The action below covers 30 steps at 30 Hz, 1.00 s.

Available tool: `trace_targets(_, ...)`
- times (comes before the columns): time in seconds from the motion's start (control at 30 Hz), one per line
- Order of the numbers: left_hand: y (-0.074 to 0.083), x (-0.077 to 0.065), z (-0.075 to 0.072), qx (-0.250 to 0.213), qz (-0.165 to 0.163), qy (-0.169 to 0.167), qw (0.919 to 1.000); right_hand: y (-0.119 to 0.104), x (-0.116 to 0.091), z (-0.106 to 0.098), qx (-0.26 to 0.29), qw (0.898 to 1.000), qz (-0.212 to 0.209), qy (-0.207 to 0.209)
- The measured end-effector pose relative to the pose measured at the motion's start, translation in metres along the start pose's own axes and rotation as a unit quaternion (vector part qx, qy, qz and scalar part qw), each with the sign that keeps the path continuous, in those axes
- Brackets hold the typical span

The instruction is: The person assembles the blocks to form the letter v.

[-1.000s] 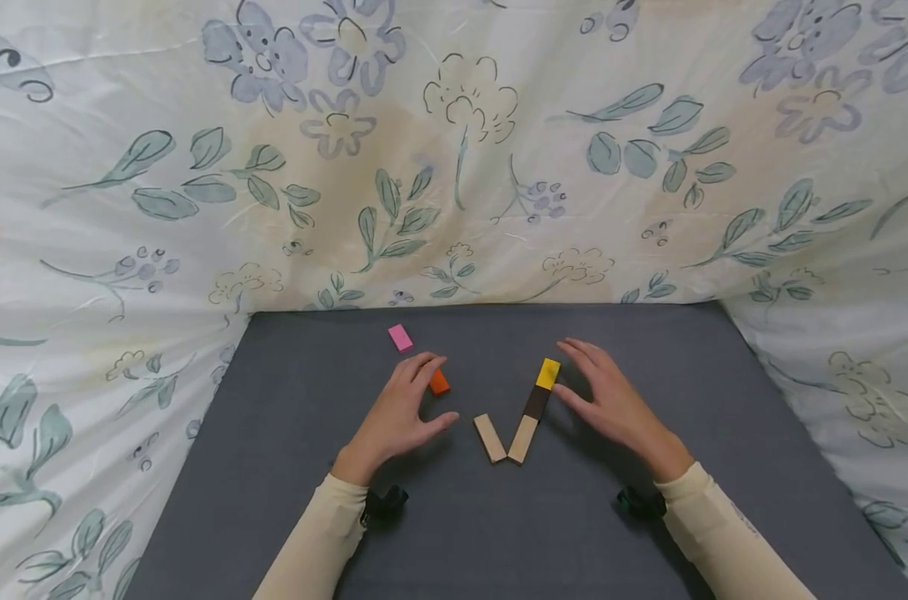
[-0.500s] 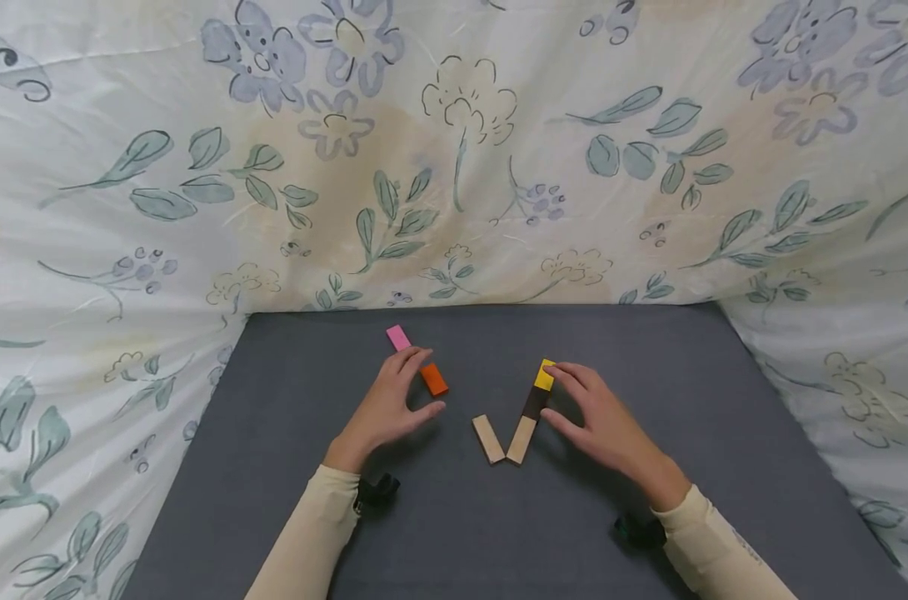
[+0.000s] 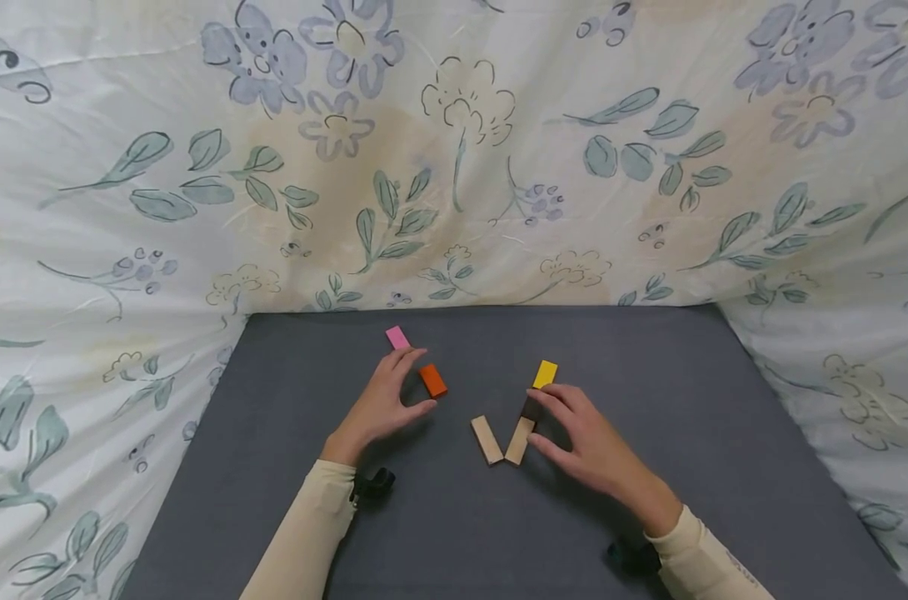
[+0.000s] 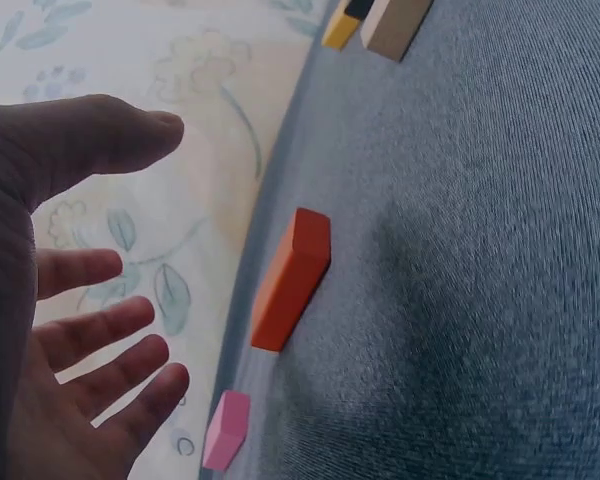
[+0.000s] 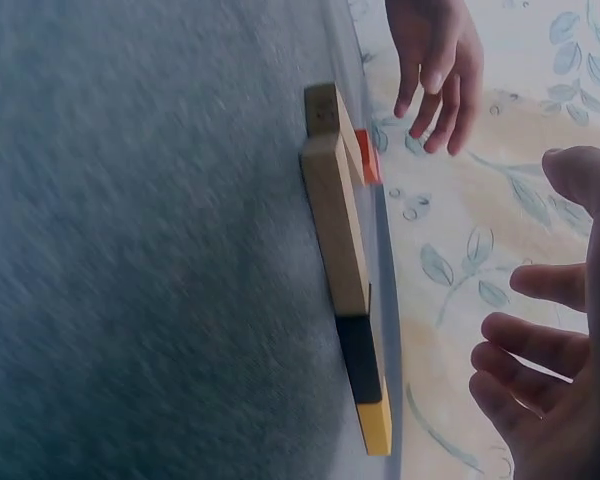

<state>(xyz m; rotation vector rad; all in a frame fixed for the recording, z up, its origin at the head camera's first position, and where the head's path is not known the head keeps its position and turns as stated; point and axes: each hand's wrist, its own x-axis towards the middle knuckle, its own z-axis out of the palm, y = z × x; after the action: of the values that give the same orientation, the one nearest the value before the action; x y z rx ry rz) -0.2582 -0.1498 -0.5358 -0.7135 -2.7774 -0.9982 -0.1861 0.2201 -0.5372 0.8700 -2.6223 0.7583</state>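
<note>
My left hand (image 3: 379,400) hovers just left of an orange block (image 3: 433,381), fingers spread and nothing between them; the left wrist view has that block (image 4: 292,280) standing apart from the fingers. Beyond those fingertips lies a pink block (image 3: 397,337). My right hand (image 3: 592,442) is over a slanted row, holding nothing. This row runs from a yellow block (image 3: 546,373) through a dark brown block (image 3: 530,409), partly hidden by my fingers, to a plain wooden block (image 3: 519,442). A second plain wooden block (image 3: 487,440) meets its near end, forming a V.
A dark grey cloth (image 3: 454,533) covers the tabletop. Behind and at both sides hangs a floral curtain (image 3: 454,167). Each wrist carries a small black camera, such as the left one (image 3: 375,486).
My left hand has drawn back left, uncovering the orange block. The right hand has come left and nearer, from beside the yellow block to over the dark brown one. The blocks stay put.
</note>
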Motion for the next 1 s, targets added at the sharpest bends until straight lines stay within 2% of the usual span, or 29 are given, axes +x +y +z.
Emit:
trace_targets(0.2, -0.005, 0.002, 0.000, -0.003, -0.015, -0.014, 0.9998, -0.009, -0.006, 0.010, 0.010, 1.000, -0.018, -0.005)
trace_targets(0.57, -0.012, 0.008, 0.002, -0.013, -0.022, -0.025, 0.9994, -0.023, -0.012, 0.019, 0.011, 0.999, -0.025, -0.028)
trace_targets(0.8, -0.012, 0.011, 0.001, -0.014, -0.021, -0.034, 0.9991, -0.028, -0.014, 0.025, 0.024, 0.998, -0.035, -0.041)
trace_targets(1.0, -0.013, 0.012, 0.006, -0.015, -0.024, -0.036, 0.9990, -0.031, -0.017, 0.030, 0.014, 0.998, -0.051, -0.039)
